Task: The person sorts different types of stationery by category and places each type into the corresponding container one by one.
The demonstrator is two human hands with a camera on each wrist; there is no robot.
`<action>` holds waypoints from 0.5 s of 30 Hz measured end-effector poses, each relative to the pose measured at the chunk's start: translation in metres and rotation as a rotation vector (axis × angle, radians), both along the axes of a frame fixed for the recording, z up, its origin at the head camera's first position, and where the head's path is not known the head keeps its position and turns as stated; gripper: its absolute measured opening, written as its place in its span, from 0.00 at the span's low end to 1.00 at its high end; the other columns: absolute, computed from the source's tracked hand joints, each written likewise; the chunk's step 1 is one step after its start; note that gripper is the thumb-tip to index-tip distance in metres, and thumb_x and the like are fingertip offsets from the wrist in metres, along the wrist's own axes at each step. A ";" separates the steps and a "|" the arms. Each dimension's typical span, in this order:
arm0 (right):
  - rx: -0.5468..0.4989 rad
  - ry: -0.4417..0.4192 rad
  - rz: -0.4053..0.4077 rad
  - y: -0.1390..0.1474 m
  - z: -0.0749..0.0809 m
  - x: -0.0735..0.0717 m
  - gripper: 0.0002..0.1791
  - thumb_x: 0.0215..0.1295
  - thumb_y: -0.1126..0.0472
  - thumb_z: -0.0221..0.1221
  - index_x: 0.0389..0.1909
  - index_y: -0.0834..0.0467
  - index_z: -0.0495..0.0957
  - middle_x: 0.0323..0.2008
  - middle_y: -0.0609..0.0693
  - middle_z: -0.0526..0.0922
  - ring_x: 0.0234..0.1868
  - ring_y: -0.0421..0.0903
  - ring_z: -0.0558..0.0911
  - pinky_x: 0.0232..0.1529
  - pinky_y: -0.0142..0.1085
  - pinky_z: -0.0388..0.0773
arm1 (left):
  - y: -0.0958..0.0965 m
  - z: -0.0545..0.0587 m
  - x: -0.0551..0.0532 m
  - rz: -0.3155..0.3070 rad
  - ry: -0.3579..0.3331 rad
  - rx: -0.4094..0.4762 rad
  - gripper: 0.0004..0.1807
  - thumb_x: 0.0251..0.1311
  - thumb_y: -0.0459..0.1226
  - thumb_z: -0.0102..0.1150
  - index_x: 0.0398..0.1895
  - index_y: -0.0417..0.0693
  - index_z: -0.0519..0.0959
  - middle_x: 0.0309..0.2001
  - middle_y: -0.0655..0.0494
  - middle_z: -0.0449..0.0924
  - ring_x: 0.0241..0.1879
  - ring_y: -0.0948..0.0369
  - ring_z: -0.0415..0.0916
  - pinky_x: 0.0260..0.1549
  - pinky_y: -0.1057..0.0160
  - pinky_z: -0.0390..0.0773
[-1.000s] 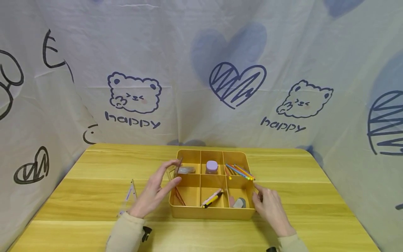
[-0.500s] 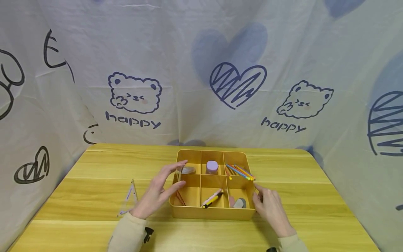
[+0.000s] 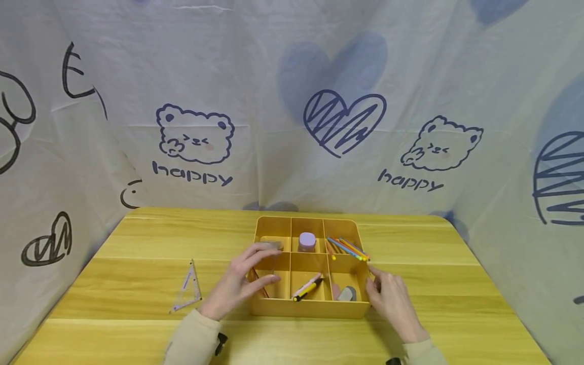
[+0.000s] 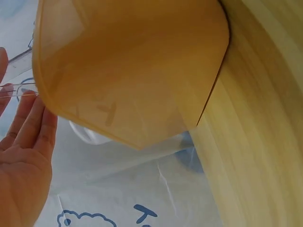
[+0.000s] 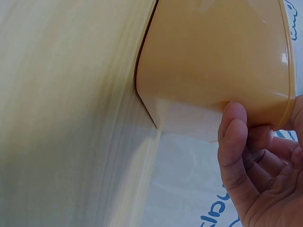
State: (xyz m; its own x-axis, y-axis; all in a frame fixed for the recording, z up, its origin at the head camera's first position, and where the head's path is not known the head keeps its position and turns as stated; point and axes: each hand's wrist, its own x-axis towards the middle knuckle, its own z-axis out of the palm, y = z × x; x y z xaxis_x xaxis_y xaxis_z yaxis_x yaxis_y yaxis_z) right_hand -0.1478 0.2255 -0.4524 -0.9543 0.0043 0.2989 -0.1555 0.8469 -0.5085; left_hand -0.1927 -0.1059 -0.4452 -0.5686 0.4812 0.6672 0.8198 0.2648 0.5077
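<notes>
A yellow organizer box (image 3: pixel 310 308) with several compartments stands on the table. My left hand (image 3: pixel 239 279) is over the box's left side, pinching a clear plastic set square (image 4: pixel 20 64) between thumb and fingers. It is upright and nearly edge-on; its full outline cannot be made out. My right hand (image 3: pixel 392 299) grips the box's right wall near the front corner, its fingers curled against the wall (image 5: pixel 213 71). In the front middle compartment lie a yellow-and-black pen (image 3: pixel 308 290) and a pale pink pen (image 3: pixel 306 284). Brown thin sticks (image 3: pixel 263 290) lean in the front left one.
Another clear set square (image 3: pixel 186 290) lies on the table (image 3: pixel 118 284) to the left. A purple-lidded jar (image 3: pixel 307 242), coloured pens (image 3: pixel 349 248), a grey eraser-like piece (image 3: pixel 348 294) and a greyish item (image 3: pixel 275 245) sit in other compartments. Printed cloth (image 3: pixel 274 172) hangs behind.
My left hand has moved right and towards me, carrying the set square from the back left compartment to above the front left one. My right hand has stayed on the box.
</notes>
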 end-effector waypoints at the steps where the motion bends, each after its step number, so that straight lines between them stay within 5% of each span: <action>1: -0.001 0.001 0.000 0.000 0.000 0.000 0.21 0.61 0.72 0.56 0.55 0.76 0.78 0.12 0.44 0.69 0.13 0.32 0.62 0.14 0.26 0.58 | 0.001 -0.001 0.000 0.005 -0.003 -0.007 0.28 0.55 0.31 0.72 0.61 0.46 0.77 0.64 0.46 0.76 0.64 0.48 0.75 0.66 0.59 0.75; 6: 0.000 -0.002 -0.001 0.000 0.000 0.000 0.21 0.61 0.72 0.56 0.55 0.76 0.78 0.13 0.44 0.70 0.13 0.33 0.62 0.14 0.26 0.57 | 0.003 -0.007 0.001 0.069 -0.019 -0.056 0.28 0.51 0.34 0.74 0.58 0.44 0.80 0.62 0.46 0.79 0.59 0.50 0.79 0.59 0.55 0.81; 11: 0.001 -0.004 -0.004 0.000 0.001 0.001 0.21 0.61 0.72 0.56 0.55 0.75 0.79 0.13 0.44 0.70 0.13 0.33 0.63 0.14 0.27 0.58 | 0.005 -0.008 0.004 0.139 -0.094 -0.137 0.27 0.52 0.38 0.74 0.57 0.43 0.82 0.51 0.50 0.84 0.31 0.60 0.77 0.35 0.66 0.83; 15: 0.005 0.002 -0.004 0.000 0.001 0.000 0.21 0.61 0.72 0.56 0.54 0.75 0.79 0.13 0.44 0.70 0.13 0.33 0.63 0.14 0.27 0.59 | 0.007 -0.009 0.007 0.174 -0.132 -0.189 0.20 0.57 0.38 0.71 0.53 0.42 0.84 0.47 0.52 0.85 0.29 0.64 0.75 0.32 0.67 0.81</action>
